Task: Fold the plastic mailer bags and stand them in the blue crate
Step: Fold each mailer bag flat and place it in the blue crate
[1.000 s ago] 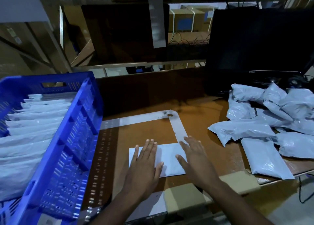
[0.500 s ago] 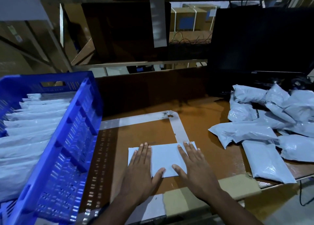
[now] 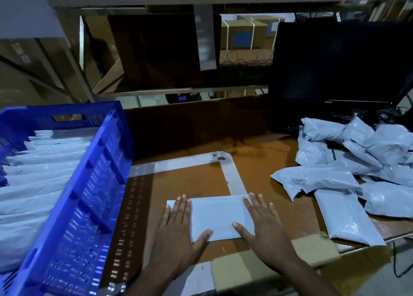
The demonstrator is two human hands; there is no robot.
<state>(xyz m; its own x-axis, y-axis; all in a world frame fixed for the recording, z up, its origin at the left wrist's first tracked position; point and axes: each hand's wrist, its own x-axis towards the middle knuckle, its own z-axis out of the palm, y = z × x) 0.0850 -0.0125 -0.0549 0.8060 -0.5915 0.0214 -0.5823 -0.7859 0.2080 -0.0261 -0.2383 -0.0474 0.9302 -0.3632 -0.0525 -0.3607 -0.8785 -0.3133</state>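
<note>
**Head view: folded bag pinned flat, ready to spring back**

Head view shows your left hand (image 3: 176,231) and right hand (image 3: 266,231) both lying flat on the folded bag (image 3: 218,217), fingers straight and slightly spread, one hand over each end. The bag sits near the front edge of the desk (image 3: 257,161), just below the corner of the white tape (image 3: 232,175).

The likely trouble is the plastic — it is slick and springy, so if you lift both palms at once the fold could open again. Keep one hand pressing while the other takes hold.

The crate (image 3: 93,184) at the left edge already holds a row of standing bags (image 3: 40,172); pushing a new one in carelessly could tip its neighbours. The loose pile (image 3: 348,168) at the right edge lies near your right hand — a wide sweep might drag one off the desk.
</note>
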